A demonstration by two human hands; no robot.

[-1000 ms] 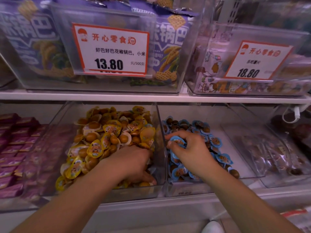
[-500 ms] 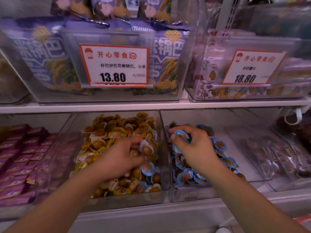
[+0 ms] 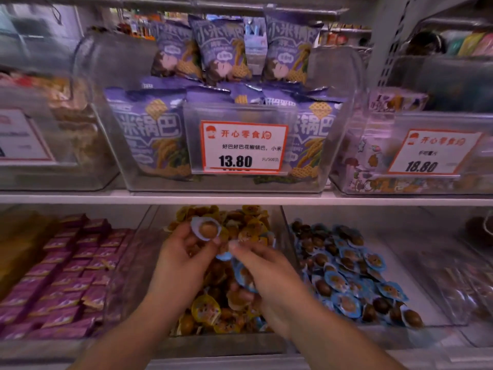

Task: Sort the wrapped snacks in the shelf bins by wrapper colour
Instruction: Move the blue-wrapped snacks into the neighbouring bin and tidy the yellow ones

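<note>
Both hands working over the middle clear bin [image 3: 149,231] on the lower shelf [image 3: 240,200], the bin heaped with yellow-wrapped snacks [image 3: 205,312]. Left hand [image 3: 184,259] pinching one blue-wrapped snack [image 3: 206,228] between thumb and fingertips, holding it raised above the yellow pile, round brown centre facing the camera. Right hand [image 3: 262,273] curling around a small bunch of blue-wrapped pieces [image 3: 244,276], fingers closed on them, thumb reaching toward the left hand's fingertips; the two hands nearly touching, contact impossible to tell through blur. A few blue wrappers also showing low in the yellow pile near the front wall. Neighbouring bin on the right [image 3: 416,316] holding a spread of blue-wrapped snacks [image 3: 346,279], lying mostly toward its left and front. Bin on the left filling with rows of purple packets [image 3: 66,265]. Upper shelf carrying a clear bin of purple snack bags [image 3: 149,132] with a white price card [image 3: 244,147] reading 13.80 on its front, more purple bags standing upright behind. Another card [image 3: 433,152] reading 18.80 sitting on the bin further right. Far-left upper bin and far-right lower bin blurring too much for contents to be named.
</note>
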